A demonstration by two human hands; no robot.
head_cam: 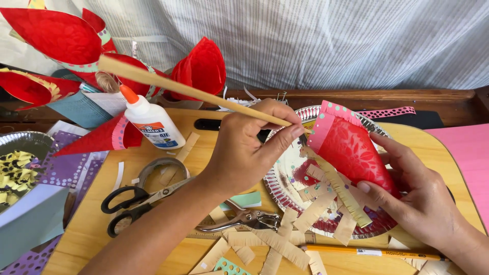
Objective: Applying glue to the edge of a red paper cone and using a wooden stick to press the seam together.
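Note:
My left hand [244,153] grips a long wooden brush handle [168,84] that slants up to the left; its tip meets the open top of a red paper cone [354,147]. The cone has a pink dotted rim and lies in my right hand [417,198], whose fingers wrap its lower side. A fringed tan paper strip [341,188] runs along the cone's left edge. Both hands work above a foil plate [285,173] smeared with red paint. The brush end is hidden by the cone.
A white glue bottle [153,122], black-handled scissors [135,201], a metal hole punch [249,219] and a pencil [367,251] lie on the wooden board [91,224] among tan fringe strips. Finished red cones [56,35] stand at the back left. Pink paper [466,153] lies at the right.

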